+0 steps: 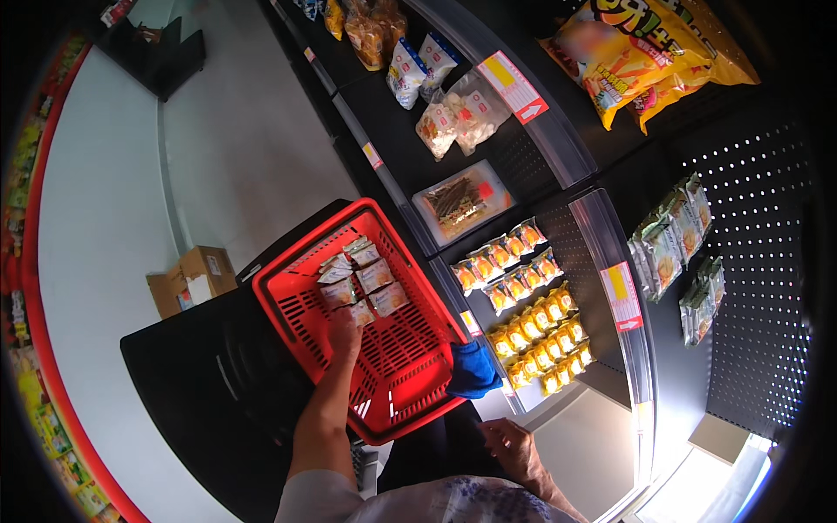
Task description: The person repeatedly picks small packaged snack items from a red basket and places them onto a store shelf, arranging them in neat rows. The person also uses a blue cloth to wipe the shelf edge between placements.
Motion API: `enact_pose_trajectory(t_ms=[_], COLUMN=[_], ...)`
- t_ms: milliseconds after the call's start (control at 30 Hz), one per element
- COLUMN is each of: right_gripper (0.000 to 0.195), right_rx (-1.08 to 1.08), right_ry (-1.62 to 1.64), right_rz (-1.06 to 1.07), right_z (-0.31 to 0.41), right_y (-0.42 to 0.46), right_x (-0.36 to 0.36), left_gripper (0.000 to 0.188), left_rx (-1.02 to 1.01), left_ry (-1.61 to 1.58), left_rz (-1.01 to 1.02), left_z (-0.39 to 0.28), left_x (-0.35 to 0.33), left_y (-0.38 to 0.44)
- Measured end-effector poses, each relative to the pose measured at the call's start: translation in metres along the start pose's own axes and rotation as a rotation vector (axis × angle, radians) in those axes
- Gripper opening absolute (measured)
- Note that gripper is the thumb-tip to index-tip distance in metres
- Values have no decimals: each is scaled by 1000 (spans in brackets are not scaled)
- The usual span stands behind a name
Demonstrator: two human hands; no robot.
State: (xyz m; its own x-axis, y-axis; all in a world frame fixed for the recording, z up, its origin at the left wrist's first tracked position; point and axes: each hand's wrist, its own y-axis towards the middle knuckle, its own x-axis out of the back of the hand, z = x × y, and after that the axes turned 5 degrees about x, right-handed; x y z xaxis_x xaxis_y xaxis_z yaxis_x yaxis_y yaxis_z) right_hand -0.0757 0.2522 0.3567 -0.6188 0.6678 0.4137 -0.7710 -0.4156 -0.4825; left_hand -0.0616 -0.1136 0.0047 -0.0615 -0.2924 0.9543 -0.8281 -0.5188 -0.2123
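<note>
My left hand reaches into a red plastic shopping basket, its fingers at a small white snack packet; whether they grip it is hidden. Several similar packets lie in rows on the basket's bottom. Near my body, to the right of the basket, my right hand is raised with its fingers bent and nothing visible in them. A blue cloth hangs over the basket's right rim, between it and the shelf.
Right of the basket, black shelving holds yellow-wrapped snacks, orange-printed packets, a clear-lidded tray and bagged snacks. Higher up are large yellow bags and green-white packets. A cardboard box stands on the left beyond a black surface.
</note>
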Motion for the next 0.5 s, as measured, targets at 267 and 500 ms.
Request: enact_pose_trajectory(t_ms=[267,500], right_gripper=[17,17], right_rx=[-43,-84], right_ry=[-15,8], right_rz=[32,20], right_z=[-9,-7], right_y=[7,13], right_x=[-7,-9], left_gripper=[49,57], left_rx=[-23,-32], left_ry=[23,-41], left_rz=[150,173], left_z=[23,16], left_x=[-29,-9], left_y=[21,22])
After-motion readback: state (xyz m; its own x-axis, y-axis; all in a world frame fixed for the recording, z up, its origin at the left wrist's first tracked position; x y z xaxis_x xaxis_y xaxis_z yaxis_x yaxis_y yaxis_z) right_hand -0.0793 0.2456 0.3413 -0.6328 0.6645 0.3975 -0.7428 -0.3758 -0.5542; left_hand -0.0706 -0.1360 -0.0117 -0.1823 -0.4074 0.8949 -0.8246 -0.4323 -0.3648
